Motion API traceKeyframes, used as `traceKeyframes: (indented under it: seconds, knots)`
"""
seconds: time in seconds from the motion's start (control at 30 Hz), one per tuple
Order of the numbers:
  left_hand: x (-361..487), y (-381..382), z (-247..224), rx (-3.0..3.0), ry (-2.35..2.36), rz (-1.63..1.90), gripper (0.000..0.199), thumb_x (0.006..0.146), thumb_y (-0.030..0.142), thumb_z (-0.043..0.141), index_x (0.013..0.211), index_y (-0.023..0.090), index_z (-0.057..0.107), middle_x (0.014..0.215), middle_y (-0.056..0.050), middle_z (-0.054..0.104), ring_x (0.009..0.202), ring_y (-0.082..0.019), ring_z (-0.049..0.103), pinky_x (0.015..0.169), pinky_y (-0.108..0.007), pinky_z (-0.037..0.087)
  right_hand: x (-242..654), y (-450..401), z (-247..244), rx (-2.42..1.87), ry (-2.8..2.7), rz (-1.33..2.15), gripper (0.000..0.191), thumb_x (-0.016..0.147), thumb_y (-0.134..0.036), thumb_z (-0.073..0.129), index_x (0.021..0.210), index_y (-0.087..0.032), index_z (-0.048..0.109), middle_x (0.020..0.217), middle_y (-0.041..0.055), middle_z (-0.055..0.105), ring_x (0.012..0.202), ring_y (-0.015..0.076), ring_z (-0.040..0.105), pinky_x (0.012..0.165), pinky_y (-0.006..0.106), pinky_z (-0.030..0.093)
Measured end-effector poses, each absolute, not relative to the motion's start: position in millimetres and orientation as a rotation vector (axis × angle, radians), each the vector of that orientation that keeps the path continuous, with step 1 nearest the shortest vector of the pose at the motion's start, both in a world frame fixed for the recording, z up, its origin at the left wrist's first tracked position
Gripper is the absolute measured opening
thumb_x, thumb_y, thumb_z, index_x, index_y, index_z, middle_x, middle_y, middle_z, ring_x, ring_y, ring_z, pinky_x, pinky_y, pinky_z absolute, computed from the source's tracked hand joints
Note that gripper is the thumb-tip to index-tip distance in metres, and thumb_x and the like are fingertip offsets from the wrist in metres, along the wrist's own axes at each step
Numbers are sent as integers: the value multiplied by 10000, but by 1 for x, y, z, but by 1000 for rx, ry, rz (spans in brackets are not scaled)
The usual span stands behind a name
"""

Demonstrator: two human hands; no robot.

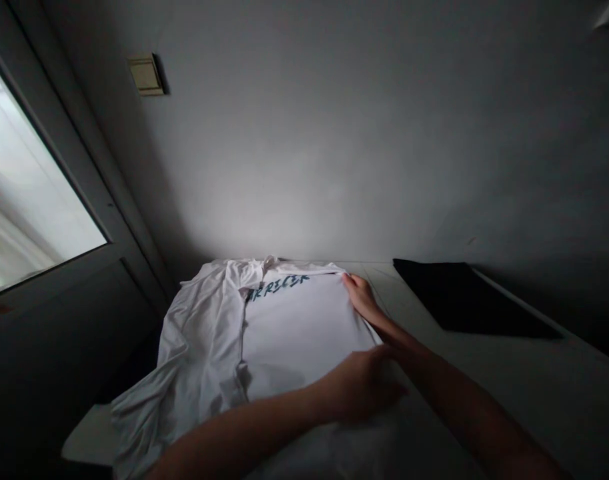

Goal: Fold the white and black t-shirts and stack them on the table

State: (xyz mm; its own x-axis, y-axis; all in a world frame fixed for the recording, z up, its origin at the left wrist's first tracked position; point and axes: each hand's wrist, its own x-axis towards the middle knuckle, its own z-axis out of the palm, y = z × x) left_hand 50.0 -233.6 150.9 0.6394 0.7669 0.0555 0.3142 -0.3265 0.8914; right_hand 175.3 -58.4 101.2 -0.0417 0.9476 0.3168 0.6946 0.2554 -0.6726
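Note:
A white shirt [299,333] with dark green lettering lies spread on the table, its left part loose and wrinkled. The middle panel is smooth, and a fold crosses the top of the letters. My right hand [363,297] pinches the shirt's far right corner between thumb and fingers. Nearer to me, my left hand [361,387] reaches across the shirt to its right edge. Its fingers are curled on the cloth there, somewhat blurred and dark. My left forearm hides part of the shirt's near end.
A black flat piece [464,297], perhaps folded cloth, lies at the right on the white table [409,307]. A grey wall [309,133] with a light switch [147,75] stands behind. To the left is a door [109,280] with a bright glass pane.

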Motion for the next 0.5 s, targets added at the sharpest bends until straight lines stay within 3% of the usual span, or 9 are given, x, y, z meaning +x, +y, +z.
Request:
traceKeyframes:
  seconds: [0.17, 0.23, 0.3, 0.4, 0.5]
  knots:
    - [93, -230, 128, 1856, 561, 238, 584, 847, 325, 685, 1391, 269, 480, 1071, -30, 684, 644, -106, 650, 667, -256, 526, 286, -94, 66, -1705, -1856, 480, 376, 959, -375, 376, 648, -221, 521, 664, 78, 639, 713, 240, 629, 630, 319, 468]
    - [96, -202, 117, 1964, 726, 271, 486, 882, 339, 640, 1341, 247, 513, 1055, -34, 702, 701, -125, 664, 733, -277, 529, 313, -109, 53, -1784, -1902, 526, 350, 932, -311, 440, 601, -222, 512, 626, 64, 629, 683, 238, 634, 620, 324, 461]
    - [91, -162, 107, 2161, 1129, 393, 368, 910, 309, 586, 1265, 213, 565, 1073, -67, 702, 898, -193, 670, 852, -325, 510, 326, -120, 45, -1873, -1952, 516, 308, 913, -286, 503, 618, -213, 547, 657, 69, 650, 696, 244, 652, 628, 326, 460]
    - [68, -104, 92, 2299, 1797, 471, 407, 903, 279, 568, 1287, 149, 532, 1282, -175, 600, 1202, -316, 537, 980, -413, 442, 323, -124, 46, -2003, -1968, 319, 171, 890, -336, 604, 907, -173, 656, 962, 147, 701, 917, 308, 672, 726, 355, 490]
    - [37, -69, 73, 2171, 2232, 450, 470, 858, 267, 587, 1286, 86, 514, 1304, -247, 553, 1207, -389, 492, 947, -468, 432, 303, -109, 50, -1917, -2042, 41, 562, 812, -332, 725, 1302, -130, 542, 1337, 217, 560, 1195, 349, 562, 929, 400, 478]
